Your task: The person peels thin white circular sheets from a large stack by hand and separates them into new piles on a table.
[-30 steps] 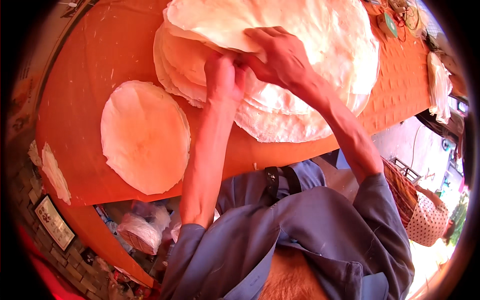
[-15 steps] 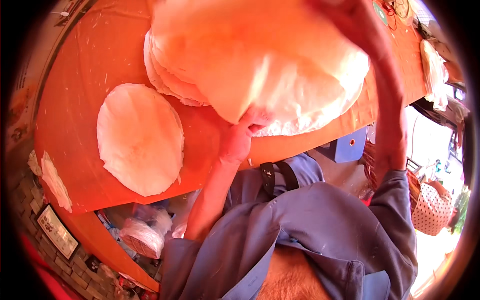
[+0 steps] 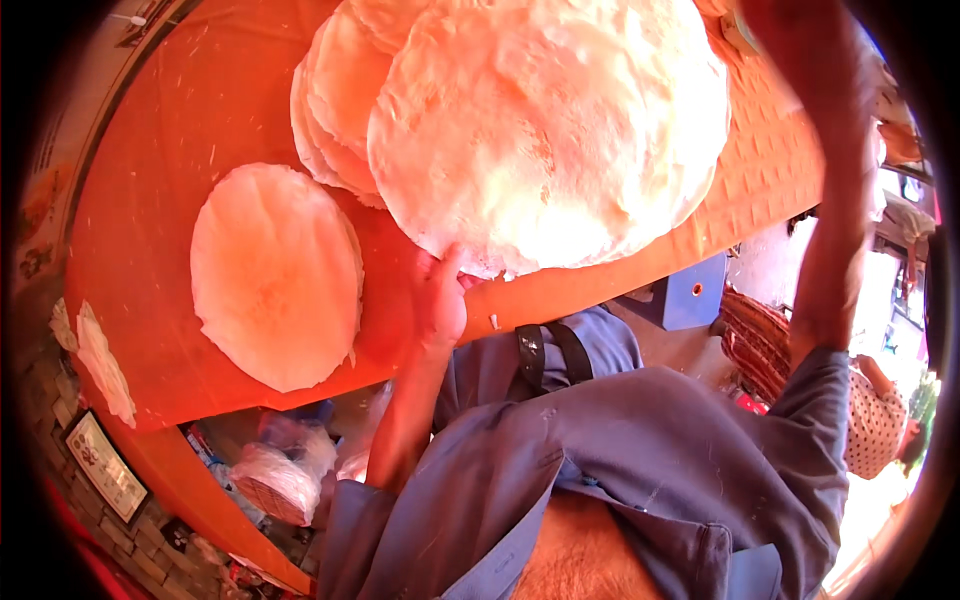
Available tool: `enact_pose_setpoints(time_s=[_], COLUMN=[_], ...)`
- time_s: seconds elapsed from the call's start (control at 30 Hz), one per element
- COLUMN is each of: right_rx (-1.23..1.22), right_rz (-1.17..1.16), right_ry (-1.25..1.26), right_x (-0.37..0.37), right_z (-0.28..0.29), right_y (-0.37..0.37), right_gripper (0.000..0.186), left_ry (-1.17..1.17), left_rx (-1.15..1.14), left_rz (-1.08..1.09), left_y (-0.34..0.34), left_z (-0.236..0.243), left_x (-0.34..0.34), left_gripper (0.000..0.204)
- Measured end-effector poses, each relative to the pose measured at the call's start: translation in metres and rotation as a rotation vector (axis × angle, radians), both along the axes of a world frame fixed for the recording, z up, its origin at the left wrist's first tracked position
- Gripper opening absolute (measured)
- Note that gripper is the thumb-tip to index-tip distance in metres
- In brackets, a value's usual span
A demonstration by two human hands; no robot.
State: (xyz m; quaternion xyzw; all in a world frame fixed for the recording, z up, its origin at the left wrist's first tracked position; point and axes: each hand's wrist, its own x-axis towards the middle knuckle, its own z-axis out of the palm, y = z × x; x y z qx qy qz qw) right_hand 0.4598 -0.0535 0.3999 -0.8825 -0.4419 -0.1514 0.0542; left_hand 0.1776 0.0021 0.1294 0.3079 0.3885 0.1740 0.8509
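A large, thin round flatbread [image 3: 540,130] lies on top of a pile, its surface wrinkled and partly in bright light. My left hand [image 3: 440,300] pinches its near edge at the lower left, fingers partly under the rim. Beneath and to the left, more flatbreads [image 3: 330,110] stick out in overlapping layers. Toward the upper right edge of the view, my right hand [image 3: 790,25] is dark and smeared; its fingers do not show, and it is off to the right of the pile. A separate oval-looking stack of flatbreads [image 3: 278,275] rests on the table to the left.
The orange-covered table [image 3: 400,370] has a bent near edge in front of me. Torn flatbread pieces [image 3: 103,365] hang at its left corner. Below are plastic-wrapped goods [image 3: 285,475] and a blue box [image 3: 694,292]. A polka-dot bag [image 3: 873,420] stands at right.
The top flatbread, lifted and folded before, now lies flatter over the pile. My left hand has moved slightly left and down with its edge; my right hand has swung right, away from the pile.
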Motion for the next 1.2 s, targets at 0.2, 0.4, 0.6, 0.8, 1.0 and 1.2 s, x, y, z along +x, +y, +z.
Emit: enact_pose_setpoints(time_s=[0.2, 0.4, 0.6, 0.8, 1.0, 1.2], right_rx=[-0.152, -0.151, -0.189, -0.017, -0.194, 0.044], right_rz=[0.493, 0.494, 0.549, 0.447, 0.387, 0.865], right_ry=[0.487, 0.467, 0.566, 0.606, 0.481, 0.999], right_x=[-0.093, -0.124, -0.143, -0.179, -0.180, -0.183], right_z=[-0.226, -0.192, -0.205, -0.205, -0.207, -0.115], right_y=[-0.039, -0.030, -0.027, -0.044, -0.037, -0.006], right_gripper=[0.005, 0.007, 0.019, 0.036, 0.041, 0.023], left_ry=[-0.074, -0.047, -0.064, -0.231, -0.110, -0.436], left_rx=[0.024, 0.055, 0.021, -0.176, 0.080, -0.175], left_rz=[-0.025, -0.012, -0.076, 0.005, 0.021, 0.215], left_y=[-0.013, -0.019, -0.022, -0.021, -0.017, 0.017], left_z=[-0.001, 0.017, 0.014, 0.010, 0.026, 0.051], left_x=[-0.010, -0.015, -0.023, -0.035, -0.024, -0.047], left_gripper=[0.027, 0.019, 0.018, 0.031, 0.029, 0.036])
